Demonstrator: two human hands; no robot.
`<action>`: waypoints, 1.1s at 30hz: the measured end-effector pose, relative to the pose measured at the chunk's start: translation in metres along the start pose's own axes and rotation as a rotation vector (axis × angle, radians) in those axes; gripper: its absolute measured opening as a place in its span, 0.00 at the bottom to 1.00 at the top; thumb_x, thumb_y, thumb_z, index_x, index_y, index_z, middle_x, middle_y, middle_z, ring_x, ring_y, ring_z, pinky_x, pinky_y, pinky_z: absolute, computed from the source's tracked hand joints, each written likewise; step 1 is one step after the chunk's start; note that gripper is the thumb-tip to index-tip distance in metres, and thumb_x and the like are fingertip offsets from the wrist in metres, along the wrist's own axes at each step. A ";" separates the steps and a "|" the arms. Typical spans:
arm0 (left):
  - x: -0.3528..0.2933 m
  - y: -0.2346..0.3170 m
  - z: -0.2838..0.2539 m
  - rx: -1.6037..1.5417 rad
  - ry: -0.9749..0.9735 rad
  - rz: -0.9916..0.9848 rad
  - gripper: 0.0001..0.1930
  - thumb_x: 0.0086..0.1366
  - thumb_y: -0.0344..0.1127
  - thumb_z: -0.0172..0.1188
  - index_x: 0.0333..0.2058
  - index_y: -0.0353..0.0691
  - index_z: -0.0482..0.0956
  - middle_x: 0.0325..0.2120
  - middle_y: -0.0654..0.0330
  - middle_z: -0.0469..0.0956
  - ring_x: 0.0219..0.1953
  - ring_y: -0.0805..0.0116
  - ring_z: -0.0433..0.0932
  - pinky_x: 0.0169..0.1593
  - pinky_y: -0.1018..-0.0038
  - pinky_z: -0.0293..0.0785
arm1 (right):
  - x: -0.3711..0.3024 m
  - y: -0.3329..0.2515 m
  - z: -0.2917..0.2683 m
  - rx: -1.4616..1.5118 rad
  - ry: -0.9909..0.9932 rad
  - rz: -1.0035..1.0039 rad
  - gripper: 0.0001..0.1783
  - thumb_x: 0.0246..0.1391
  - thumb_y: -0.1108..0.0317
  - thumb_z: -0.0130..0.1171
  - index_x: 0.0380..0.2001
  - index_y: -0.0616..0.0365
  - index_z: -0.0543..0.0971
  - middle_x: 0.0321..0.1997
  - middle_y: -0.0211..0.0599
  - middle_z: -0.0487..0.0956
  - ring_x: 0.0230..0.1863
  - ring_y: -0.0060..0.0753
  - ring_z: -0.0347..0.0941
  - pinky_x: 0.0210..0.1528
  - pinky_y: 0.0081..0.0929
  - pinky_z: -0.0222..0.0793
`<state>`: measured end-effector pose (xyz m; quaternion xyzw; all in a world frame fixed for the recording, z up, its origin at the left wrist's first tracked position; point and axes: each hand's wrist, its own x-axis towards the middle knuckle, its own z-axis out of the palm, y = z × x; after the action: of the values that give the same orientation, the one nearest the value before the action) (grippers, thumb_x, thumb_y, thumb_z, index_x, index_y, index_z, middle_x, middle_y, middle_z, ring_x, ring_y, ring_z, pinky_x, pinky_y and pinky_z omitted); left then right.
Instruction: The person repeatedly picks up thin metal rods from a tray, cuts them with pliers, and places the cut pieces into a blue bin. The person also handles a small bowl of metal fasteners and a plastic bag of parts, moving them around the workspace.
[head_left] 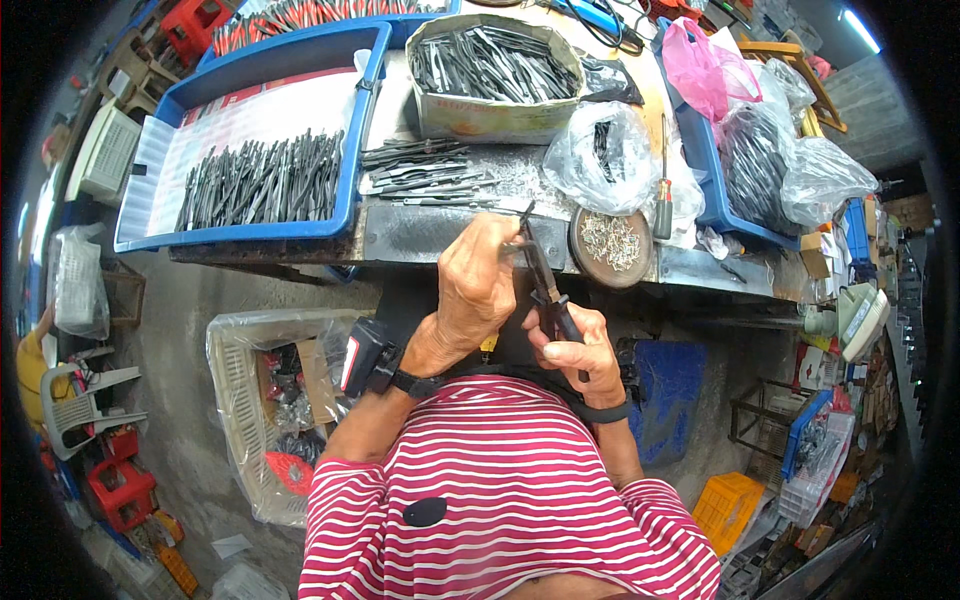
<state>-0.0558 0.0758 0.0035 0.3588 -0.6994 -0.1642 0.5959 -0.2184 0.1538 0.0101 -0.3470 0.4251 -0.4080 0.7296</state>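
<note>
Above the near edge of the bench, my two hands are close together. My right hand (pixel 580 350) is wrapped round the lower end of a long, dark tool (pixel 540 270), which has a crosspiece near the grip and slants up to the left. The fingers of my left hand (pixel 475 275) are pinched beside the tool's upper end, at a small dark metal piece (pixel 518 245) partly hidden by those fingers. To the right stands a round dish (pixel 577 252) full of small silvery pins or rivets. Slim dark metal parts (pixel 425 172) lie in a loose pile behind my left hand.
A blue tray (pixel 362 120) with rows of dark parts stands left, and a box (pixel 500 118) heaped with similar parts is behind. Right are a clear bag (pixel 600 160), a screwdriver (pixel 663 205) and a blue bin (pixel 705 165). A lined crate (pixel 235 400) sits on the floor.
</note>
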 end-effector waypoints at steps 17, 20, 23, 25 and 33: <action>0.020 -0.016 -0.040 -0.547 0.050 -0.771 0.06 0.67 0.34 0.48 0.34 0.39 0.70 0.25 0.63 0.75 0.31 0.77 0.70 0.39 0.82 0.65 | 0.001 0.009 -0.004 0.057 -0.066 -0.022 0.30 0.45 0.57 0.62 0.45 0.70 0.69 0.28 0.33 0.69 0.26 0.20 0.61 0.26 0.19 0.57; 0.029 -0.030 -0.050 -0.466 0.043 -0.746 0.05 0.68 0.32 0.47 0.36 0.38 0.70 0.25 0.63 0.76 0.27 0.78 0.69 0.35 0.82 0.66 | 0.001 0.010 -0.006 -0.014 -0.035 -0.039 0.29 0.45 0.57 0.61 0.44 0.69 0.69 0.28 0.33 0.70 0.26 0.20 0.61 0.26 0.19 0.58; 0.031 -0.038 -0.053 -0.300 -0.034 -0.803 0.05 0.67 0.29 0.45 0.35 0.38 0.70 0.24 0.62 0.76 0.23 0.77 0.69 0.29 0.81 0.67 | 0.000 0.012 -0.006 -0.088 -0.004 -0.041 0.28 0.45 0.58 0.62 0.44 0.69 0.70 0.28 0.32 0.70 0.26 0.20 0.62 0.26 0.19 0.58; 0.036 -0.045 -0.051 -0.009 -0.092 -0.687 0.06 0.64 0.27 0.46 0.36 0.34 0.71 0.25 0.56 0.76 0.25 0.68 0.73 0.29 0.73 0.69 | 0.000 0.013 -0.006 -0.124 0.005 -0.041 0.28 0.45 0.58 0.62 0.44 0.69 0.70 0.28 0.32 0.70 0.26 0.20 0.63 0.26 0.19 0.59; 0.036 -0.052 -0.047 0.542 -0.413 -0.542 0.12 0.58 0.31 0.57 0.41 0.36 0.73 0.34 0.46 0.78 0.38 0.46 0.76 0.41 0.59 0.70 | 0.001 0.016 -0.009 -0.144 0.014 -0.042 0.28 0.44 0.57 0.62 0.43 0.68 0.70 0.26 0.31 0.70 0.25 0.19 0.63 0.25 0.18 0.58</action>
<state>0.0041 0.0240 0.0061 0.6324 -0.7025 -0.1935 0.2631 -0.2216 0.1584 -0.0075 -0.4044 0.4511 -0.3940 0.6912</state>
